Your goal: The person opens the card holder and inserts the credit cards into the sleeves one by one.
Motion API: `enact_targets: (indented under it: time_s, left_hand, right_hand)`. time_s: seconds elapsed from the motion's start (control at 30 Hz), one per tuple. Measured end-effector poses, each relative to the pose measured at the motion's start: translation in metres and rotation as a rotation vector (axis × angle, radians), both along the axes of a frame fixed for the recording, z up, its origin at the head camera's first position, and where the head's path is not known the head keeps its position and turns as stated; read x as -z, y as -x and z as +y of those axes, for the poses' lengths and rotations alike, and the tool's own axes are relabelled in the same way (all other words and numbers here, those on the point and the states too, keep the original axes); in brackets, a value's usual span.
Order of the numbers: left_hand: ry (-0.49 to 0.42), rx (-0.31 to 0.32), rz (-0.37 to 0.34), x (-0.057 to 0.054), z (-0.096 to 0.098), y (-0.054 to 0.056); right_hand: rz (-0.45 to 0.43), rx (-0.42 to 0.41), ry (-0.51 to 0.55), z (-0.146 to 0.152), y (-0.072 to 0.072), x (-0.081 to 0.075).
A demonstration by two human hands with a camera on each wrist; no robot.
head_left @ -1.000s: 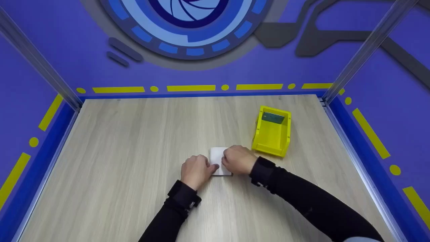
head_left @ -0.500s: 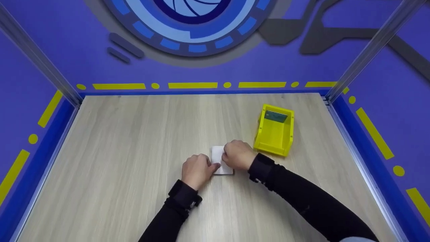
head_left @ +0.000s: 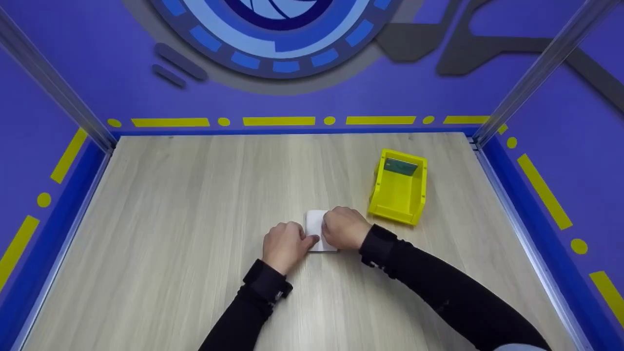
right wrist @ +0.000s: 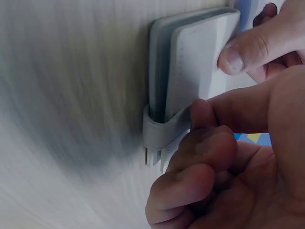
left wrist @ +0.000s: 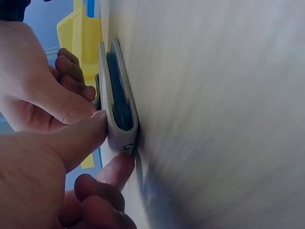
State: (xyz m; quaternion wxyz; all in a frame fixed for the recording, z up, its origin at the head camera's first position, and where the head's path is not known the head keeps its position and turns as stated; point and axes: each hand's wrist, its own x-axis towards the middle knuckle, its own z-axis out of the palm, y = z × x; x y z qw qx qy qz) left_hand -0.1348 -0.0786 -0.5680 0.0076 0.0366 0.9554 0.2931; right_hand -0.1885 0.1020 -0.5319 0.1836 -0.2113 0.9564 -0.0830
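Observation:
A small white card wallet (head_left: 314,223) lies on the wooden table in front of me, folded, with dark clear sleeves (left wrist: 118,90) between its covers. My left hand (head_left: 282,247) pinches it at the folded edge, thumb on the upper cover and a finger low against the spine. On the other side, my right hand (head_left: 346,227) pinches the end of the closing strap (right wrist: 160,134) between thumb and index finger. That strap wraps round the open edge and over the upper cover. The other right fingers are curled in.
A yellow plastic bin (head_left: 397,195) stands just beyond my right hand, with a dark green plate (head_left: 400,167) at its far inner wall. Blue-purple panels with yellow marks (head_left: 279,121) enclose the wooden table (head_left: 195,204) at the back and both sides.
The head view has tilted slightly downward. Both hands stay at the card wallet, the right one shifting only a little over the strap. The yellow bin has not moved.

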Motion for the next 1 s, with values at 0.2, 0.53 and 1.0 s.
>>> enact_targets:
  time_s: [0.2, 0.53, 1.0]
  left_hand:
    - [0.001, 0.004, 0.0, -0.001, 0.0001, 0.0009]
    - [0.017, 0.008, -0.008, 0.0001, 0.0007, 0.0014]
    - [-0.013, 0.002, 0.003, 0.0001, 0.0012, -0.0006]
  right_hand:
    - [0.002, -0.002, 0.003, -0.0026, -0.001, -0.0019]
    - [-0.02, -0.009, -0.02, -0.006, -0.0009, -0.0012]
    - [0.03, 0.003, -0.011, -0.0023, -0.0026, -0.0013]
